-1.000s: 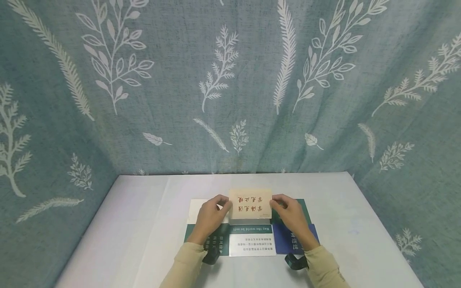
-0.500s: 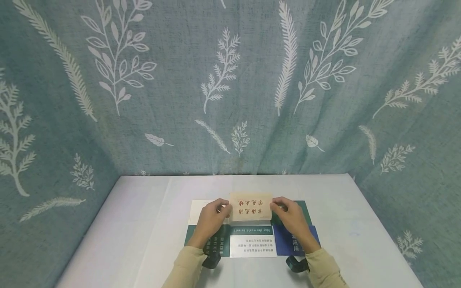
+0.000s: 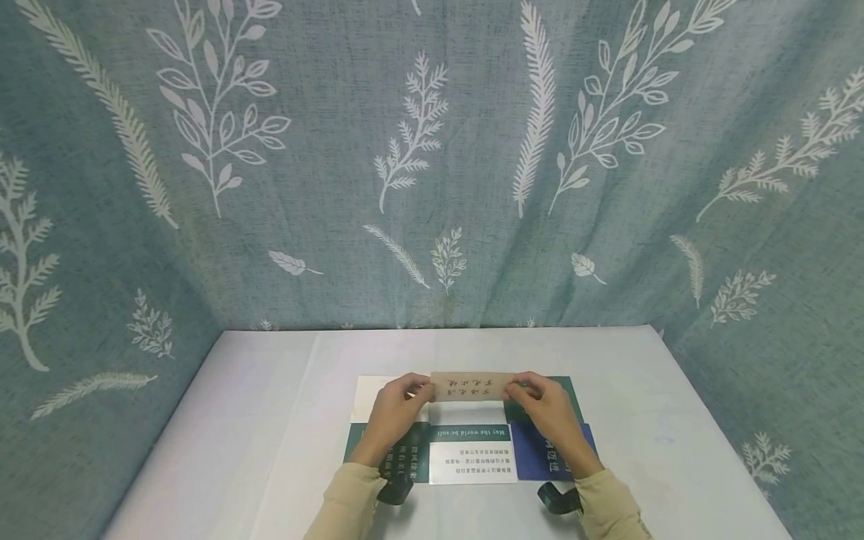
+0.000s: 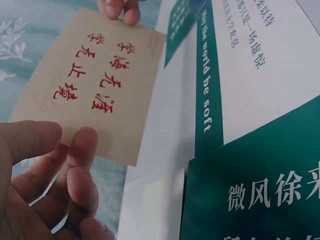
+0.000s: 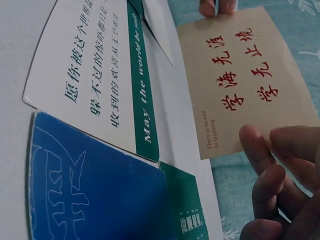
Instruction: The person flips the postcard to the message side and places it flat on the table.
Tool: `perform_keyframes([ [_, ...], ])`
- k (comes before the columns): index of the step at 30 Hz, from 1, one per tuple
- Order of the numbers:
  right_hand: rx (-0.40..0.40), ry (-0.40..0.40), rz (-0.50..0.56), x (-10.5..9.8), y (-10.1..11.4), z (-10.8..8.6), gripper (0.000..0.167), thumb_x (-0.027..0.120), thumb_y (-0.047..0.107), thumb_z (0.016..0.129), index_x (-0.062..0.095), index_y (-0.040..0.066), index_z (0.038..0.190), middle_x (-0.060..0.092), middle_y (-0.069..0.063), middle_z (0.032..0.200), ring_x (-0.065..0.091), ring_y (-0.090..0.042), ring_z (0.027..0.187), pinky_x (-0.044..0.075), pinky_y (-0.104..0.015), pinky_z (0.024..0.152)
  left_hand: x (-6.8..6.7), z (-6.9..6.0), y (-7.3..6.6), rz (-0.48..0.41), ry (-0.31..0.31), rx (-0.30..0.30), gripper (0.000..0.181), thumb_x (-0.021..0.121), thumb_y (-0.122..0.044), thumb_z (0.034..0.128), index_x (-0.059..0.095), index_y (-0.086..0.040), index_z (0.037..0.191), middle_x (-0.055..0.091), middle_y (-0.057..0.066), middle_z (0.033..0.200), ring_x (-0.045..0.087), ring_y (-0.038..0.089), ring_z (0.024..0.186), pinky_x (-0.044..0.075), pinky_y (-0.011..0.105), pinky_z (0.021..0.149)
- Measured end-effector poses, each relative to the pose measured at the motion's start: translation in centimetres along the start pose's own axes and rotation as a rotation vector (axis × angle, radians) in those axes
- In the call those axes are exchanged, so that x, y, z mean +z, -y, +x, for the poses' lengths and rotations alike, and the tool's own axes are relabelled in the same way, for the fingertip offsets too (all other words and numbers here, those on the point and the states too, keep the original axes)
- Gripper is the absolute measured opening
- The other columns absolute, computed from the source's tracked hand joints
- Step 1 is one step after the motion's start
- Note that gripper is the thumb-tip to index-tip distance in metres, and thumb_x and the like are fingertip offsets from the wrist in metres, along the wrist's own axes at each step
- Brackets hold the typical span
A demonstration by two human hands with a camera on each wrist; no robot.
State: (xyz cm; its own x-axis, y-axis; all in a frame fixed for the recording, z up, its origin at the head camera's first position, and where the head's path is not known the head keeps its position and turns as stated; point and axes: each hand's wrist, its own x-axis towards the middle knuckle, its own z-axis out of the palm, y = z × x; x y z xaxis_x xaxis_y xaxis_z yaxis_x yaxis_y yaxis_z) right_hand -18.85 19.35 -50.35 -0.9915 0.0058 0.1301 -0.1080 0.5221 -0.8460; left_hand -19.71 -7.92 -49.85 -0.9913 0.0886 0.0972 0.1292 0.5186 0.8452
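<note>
A cream postcard (image 3: 470,386) with red Chinese characters is held up off the table between both hands. Its left edge is pinched by the left hand (image 3: 394,416), between thumb and fingers. The right hand (image 3: 550,411) pinches the opposite edge the same way. Tilted, the postcard appears foreshortened from the head; the right wrist view shows the postcard (image 5: 240,75) with small English print near one corner. Below and nearer lies a white card with a green band (image 3: 472,459). A dark green card (image 3: 420,450) lies under the left forearm, a blue card (image 3: 529,454) beside the right.
At the back left of the card group lies a cream card (image 3: 367,394); at the back right, a green card (image 3: 571,394). All rest on a white table (image 3: 270,450). A patterned teal curtain (image 3: 324,150) surrounds its back and sides.
The postcard has tipped from facing the head camera to a steeper slant, so it looks much narrower. Its near edge has risen, showing white table beneath. Both hands keep their pinch.
</note>
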Motion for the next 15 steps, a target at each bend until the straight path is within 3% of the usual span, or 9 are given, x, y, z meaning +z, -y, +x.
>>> perform_keyframes([
  [6,-0.039,-0.006,0.009,0.01,-0.25,-0.09,0.02,0.07,0.03,0.098,0.075,0.015,0.111,0.076,0.001,0.1,0.071,-0.017,0.095,0.052,-0.046,0.087,-0.11,-0.15,0.16,-0.029,0.032,-0.009,0.025,0.061,-0.032,0.1007,0.072,-0.014,0.114,0.072,-0.005,0.097,0.063,0.013,0.085,0.051,0.04,0.081],
  [15,-0.092,-0.002,0.053,0.14,-0.53,-0.21,0.02,0.069,0.009,0.097,0.072,0.012,0.116,0.072,-0.007,0.117,0.067,-0.019,0.094,0.05,-0.029,0.078,-0.18,-0.51,0.18,-0.041,0.043,0.003,0.021,0.061,-0.024,0.1005,0.071,-0.016,0.117,0.07,0.001,0.11,0.061,0.014,0.086,0.051,0.037,0.076],
])
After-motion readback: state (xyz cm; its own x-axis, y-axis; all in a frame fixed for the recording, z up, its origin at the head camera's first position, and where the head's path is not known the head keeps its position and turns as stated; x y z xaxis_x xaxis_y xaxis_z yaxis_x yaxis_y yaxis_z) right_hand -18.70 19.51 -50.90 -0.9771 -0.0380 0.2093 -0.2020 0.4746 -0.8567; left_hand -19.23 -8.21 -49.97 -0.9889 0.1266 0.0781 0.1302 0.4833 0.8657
